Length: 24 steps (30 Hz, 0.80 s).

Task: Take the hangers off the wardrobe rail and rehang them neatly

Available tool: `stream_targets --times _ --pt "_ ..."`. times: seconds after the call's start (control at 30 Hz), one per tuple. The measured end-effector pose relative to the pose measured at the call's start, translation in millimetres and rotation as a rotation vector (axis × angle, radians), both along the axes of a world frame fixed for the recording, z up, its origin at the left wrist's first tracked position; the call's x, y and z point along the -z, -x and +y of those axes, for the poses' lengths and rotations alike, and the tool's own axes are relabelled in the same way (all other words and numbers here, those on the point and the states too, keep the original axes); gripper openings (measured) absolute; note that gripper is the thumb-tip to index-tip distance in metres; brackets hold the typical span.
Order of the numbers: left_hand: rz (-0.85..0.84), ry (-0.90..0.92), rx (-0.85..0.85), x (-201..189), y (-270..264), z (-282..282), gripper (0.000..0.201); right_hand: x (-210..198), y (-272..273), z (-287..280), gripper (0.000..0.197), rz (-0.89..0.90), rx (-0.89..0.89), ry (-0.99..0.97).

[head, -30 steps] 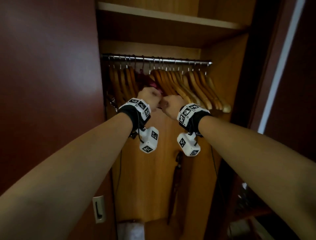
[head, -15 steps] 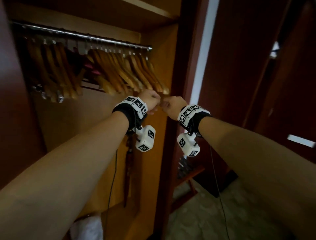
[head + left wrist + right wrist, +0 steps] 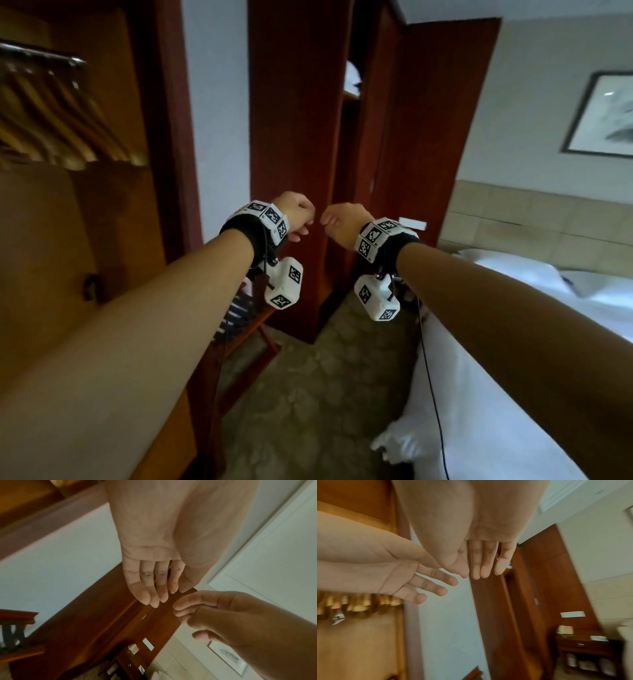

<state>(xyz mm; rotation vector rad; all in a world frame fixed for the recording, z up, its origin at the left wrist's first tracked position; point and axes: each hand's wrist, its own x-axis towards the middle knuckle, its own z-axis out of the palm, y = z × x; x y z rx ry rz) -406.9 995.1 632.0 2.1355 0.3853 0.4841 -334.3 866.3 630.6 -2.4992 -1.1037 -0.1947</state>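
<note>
We hold our left hand (image 3: 297, 216) and right hand (image 3: 342, 222) up side by side, close but not touching, in front of the dark red door (image 3: 294, 137). Both hands hold nothing, and their fingers (image 3: 150, 588) are loose and nearly straight. The wooden hangers (image 3: 65, 120) hang in a blurry row on the metal rail (image 3: 37, 54) inside the wardrobe, far to the left of the door, and the white bed (image 3: 534, 342) is to the right of it.
</note>
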Motion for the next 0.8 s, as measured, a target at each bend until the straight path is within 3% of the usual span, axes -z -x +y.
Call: stream_targets --times 0.3,0.53,0.8 --pt "0.045 -0.01 0.267 19.7 -63.8 -219.5 0.013 12.3 -38.5 -228.9 0.031 -0.033 0.225 0.141" --pt "0.104 -0.013 0.486 38.1 -106.0 -378.1 0.012 32.0 -44.1 -397.9 0.03 0.007 0.433 0.11" --pt "0.289 -0.046 0.749 67.2 -156.9 -538.6 0.01 59.6 -56.6 -565.3 0.034 0.133 0.729 0.017"
